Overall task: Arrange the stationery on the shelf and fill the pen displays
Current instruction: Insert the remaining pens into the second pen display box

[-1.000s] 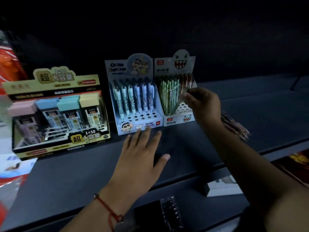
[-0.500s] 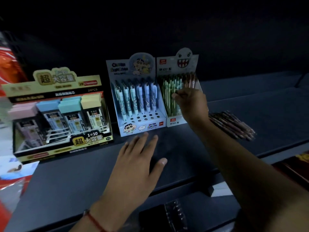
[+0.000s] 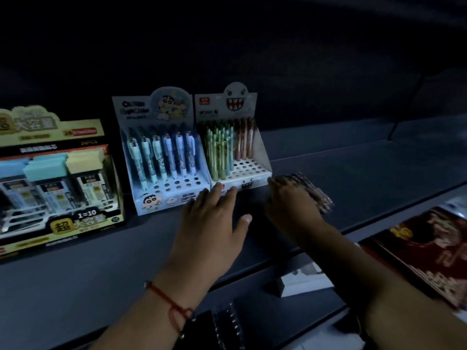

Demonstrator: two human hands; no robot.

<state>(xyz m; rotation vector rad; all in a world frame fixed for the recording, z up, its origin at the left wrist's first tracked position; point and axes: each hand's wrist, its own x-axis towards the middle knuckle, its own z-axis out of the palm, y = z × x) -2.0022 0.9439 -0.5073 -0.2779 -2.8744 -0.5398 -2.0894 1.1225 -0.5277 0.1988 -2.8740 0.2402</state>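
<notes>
Brown pens lie loose on the shelf under our right hand, grip unclear, our left hand flat and empty, while the monster display has many holes unfilled, so we judge it half done.

Down at the lower right there's a dark red book or packet with gold lettering, lying flat on a lower level. Near the bottom middle, a black spiral-bound notebook, rings catching a bit of light. Between them a small white block with a dark end. Red string bracelet on the wrist too. Everything's pretty dim.
</notes>
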